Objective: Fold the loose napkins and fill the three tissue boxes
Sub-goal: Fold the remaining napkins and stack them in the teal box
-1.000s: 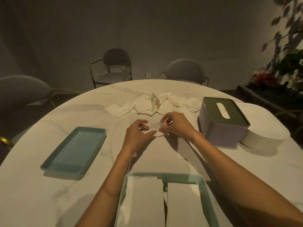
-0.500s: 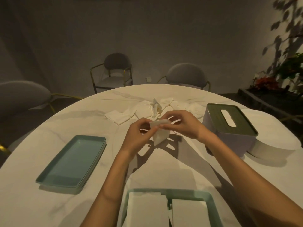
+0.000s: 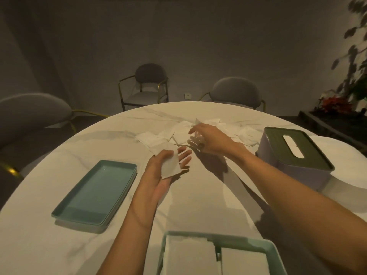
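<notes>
My left hand is palm up above the marble table, its thumb holding a folded white napkin against the palm. My right hand reaches over the pile of loose napkins at the table's far middle; its blurred fingers hang spread and hold nothing that I can see. A purple tissue box with a slotted green lid stands at the right. At the near edge, an open teal box holds two stacks of folded napkins.
A shallow teal tray lies at the left. Behind the purple box sits a white rounded object. Grey chairs ring the far side, and a plant stands at the right.
Both hands had held the napkin between them. The right hand has let go and moved away to the loose pile, while the left hand has turned palm up, keeping the folded napkin.
</notes>
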`<state>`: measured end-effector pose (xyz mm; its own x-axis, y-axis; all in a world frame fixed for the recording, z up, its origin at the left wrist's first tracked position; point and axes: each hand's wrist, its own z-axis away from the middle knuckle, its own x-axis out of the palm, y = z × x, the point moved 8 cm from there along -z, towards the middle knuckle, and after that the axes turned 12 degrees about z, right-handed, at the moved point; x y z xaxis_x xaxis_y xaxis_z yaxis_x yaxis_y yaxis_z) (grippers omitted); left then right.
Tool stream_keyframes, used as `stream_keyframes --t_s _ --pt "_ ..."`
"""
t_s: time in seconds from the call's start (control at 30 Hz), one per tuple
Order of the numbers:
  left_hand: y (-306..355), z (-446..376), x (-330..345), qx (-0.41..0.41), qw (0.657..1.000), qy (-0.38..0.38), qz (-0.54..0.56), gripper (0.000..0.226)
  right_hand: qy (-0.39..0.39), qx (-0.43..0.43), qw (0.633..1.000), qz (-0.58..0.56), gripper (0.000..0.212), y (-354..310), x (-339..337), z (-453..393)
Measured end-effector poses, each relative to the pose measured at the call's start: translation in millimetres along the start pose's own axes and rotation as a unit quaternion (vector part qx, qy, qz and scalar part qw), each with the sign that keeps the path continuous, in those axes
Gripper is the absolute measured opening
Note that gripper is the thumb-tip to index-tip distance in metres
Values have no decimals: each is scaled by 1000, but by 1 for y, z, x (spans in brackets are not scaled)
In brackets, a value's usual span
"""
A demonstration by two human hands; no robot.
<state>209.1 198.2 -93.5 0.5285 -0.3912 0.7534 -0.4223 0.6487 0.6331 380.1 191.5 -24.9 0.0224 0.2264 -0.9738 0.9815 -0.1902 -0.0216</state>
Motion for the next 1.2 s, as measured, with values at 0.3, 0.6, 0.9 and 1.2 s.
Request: stream_keyframes --t_s 0.3,0.6,0.9,1.2 --pt "8 -11 -11 6 1000 5 -19 45 53 -32 989 135 29 -4 30 -38" --pt "14 -15 -21 23 997 47 53 41 218 95 968 -76 24 21 -20 -14" --pt "13 -12 -22 31 993 92 63 37 104 130 874 -457 19 13 -63 51" --pt "-17 6 21 -40 991 54 112 62 -102 101 909 -392 35 -20 -21 70"
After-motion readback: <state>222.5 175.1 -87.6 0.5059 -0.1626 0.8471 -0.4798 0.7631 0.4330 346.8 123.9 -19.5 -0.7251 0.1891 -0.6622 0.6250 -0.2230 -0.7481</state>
